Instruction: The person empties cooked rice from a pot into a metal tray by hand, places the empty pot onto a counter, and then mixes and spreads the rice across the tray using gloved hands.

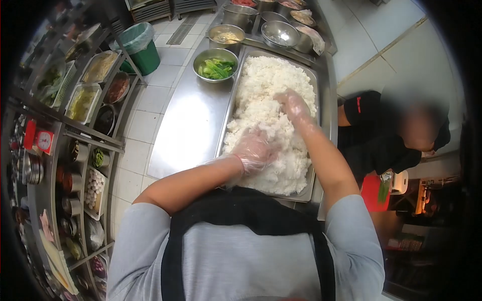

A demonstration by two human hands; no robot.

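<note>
Left hand [255, 151], in clear plastic glove, rests in the near half of the white rice [268, 118]; right hand [297, 109], also gloved, touches it farther forward. Rice fills a metal tray [230, 108]. Just left, on the steel counter [188, 125]: bowl [199, 76] of green vegetables [216, 68]. Person in black [369, 130] at right.

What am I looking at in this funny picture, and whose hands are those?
There's no robot, just a person wearing clear plastic gloves. One camera sits on that person's head, looking forward and down. The left hand and right hand are both in fluffy white rice, inside a long rectangular metal tray. I can't tell whether the fingers hold any. Beside the tray, on a shiny metal table, stands a round metal bowl of green leafy vegetables.
</note>
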